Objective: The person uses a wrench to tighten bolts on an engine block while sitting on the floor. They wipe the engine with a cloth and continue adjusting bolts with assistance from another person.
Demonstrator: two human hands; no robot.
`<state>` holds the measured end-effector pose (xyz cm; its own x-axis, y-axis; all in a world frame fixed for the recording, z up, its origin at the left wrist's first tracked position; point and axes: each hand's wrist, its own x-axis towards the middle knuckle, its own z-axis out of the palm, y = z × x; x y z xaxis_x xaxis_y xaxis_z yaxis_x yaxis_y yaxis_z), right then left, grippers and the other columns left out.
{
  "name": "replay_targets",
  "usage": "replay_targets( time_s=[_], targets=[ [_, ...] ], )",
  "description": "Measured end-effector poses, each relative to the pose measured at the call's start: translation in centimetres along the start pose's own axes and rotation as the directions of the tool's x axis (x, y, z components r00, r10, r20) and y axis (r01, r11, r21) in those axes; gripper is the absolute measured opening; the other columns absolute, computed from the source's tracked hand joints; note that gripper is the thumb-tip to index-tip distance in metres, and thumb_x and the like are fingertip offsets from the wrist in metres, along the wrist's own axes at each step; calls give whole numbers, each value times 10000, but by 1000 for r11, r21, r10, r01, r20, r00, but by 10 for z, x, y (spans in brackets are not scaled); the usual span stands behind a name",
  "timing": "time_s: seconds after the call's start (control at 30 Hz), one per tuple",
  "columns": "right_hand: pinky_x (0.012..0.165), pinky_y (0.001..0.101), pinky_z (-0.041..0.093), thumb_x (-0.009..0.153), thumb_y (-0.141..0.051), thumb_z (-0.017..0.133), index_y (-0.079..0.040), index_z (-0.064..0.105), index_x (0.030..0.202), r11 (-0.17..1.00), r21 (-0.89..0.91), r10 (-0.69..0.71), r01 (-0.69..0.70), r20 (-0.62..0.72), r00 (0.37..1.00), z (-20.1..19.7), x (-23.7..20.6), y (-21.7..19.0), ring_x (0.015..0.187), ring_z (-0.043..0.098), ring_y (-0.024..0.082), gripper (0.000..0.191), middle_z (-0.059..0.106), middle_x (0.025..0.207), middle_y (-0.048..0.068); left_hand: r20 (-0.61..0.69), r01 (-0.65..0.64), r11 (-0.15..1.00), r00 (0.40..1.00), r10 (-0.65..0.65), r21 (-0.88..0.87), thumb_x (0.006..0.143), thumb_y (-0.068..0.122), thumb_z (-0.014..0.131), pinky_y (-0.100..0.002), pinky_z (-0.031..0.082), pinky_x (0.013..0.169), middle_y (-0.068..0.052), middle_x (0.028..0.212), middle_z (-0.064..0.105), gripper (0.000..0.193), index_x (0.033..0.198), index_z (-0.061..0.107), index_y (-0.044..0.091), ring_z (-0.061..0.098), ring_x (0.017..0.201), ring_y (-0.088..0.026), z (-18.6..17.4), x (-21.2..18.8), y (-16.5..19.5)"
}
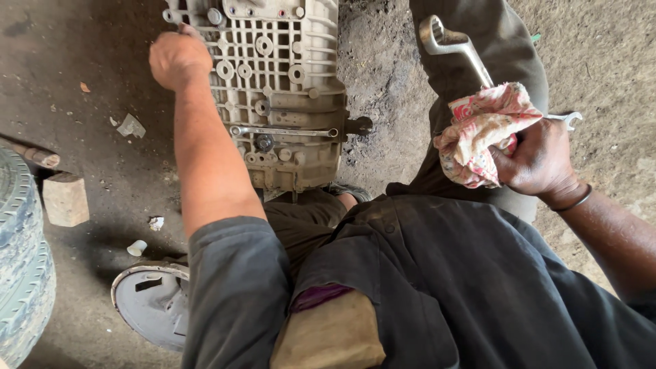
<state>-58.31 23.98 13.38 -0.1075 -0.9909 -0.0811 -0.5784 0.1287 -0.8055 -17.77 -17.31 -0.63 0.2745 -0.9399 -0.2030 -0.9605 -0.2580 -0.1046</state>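
My left hand (179, 59) rests on the left edge of a ribbed grey metal gearbox casing (280, 75) that stands on the ground ahead of me; its fingers curl against the casing's edge. A long ring spanner (283, 131) lies flat across the casing's lower part. My right hand (540, 158) grips a red-and-white patterned rag (482, 130) wrapped around a large silver spanner (454, 49), whose ring end sticks up and left. A smaller spanner tip (568, 120) pokes out to the right of the rag.
A tyre (20, 260) stands at the left edge, with a wooden block (65, 199) beside it. A round grey metal cover (149, 302) lies by my left knee. Small scraps litter the dirt floor. My right leg (485, 48) stretches forward beside the casing.
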Motion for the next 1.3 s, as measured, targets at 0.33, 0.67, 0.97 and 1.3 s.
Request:
replay_targets(
  time_s=[0.33,0.67,0.97,1.3],
  targets=[
    [876,321,588,877,-369,758,-73,693,1273,995,11,94,-94,38,995,-3,-1,3,1007,752,196,498,760,1154,77,226,-55,772,941,252,-634,999,516,489,-362,576,677,-36,873,726,480,1055,638,64,759,702,-140,-43,-155,10],
    [1126,354,504,861,-194,813,41,454,1448,829,548,-129,115,-13,992,26,-25,-52,1290,620,214,727,596,1408,147,-61,-281,103,520,852,-954,1026,213,575,-336,574,760,-87,966,745,225,1146,671,48,713,830,-178,-77,-396,54],
    [975,320,566,923,-138,764,55,545,1365,685,724,52,-86,69,996,50,-43,-54,1089,654,135,530,685,1199,87,-373,-410,-39,781,501,-911,1074,57,531,-320,576,938,-132,1145,761,227,1219,699,9,715,1032,-177,-119,-408,-29],
    [768,226,488,1018,-46,681,-4,581,1297,429,903,-103,-12,62,993,46,-48,-72,862,564,57,299,618,1016,-10,-99,13,-292,925,366,-956,1118,362,278,-371,553,933,-122,1094,692,496,1243,611,17,669,1016,-236,-119,-417,-47]
  ],
)
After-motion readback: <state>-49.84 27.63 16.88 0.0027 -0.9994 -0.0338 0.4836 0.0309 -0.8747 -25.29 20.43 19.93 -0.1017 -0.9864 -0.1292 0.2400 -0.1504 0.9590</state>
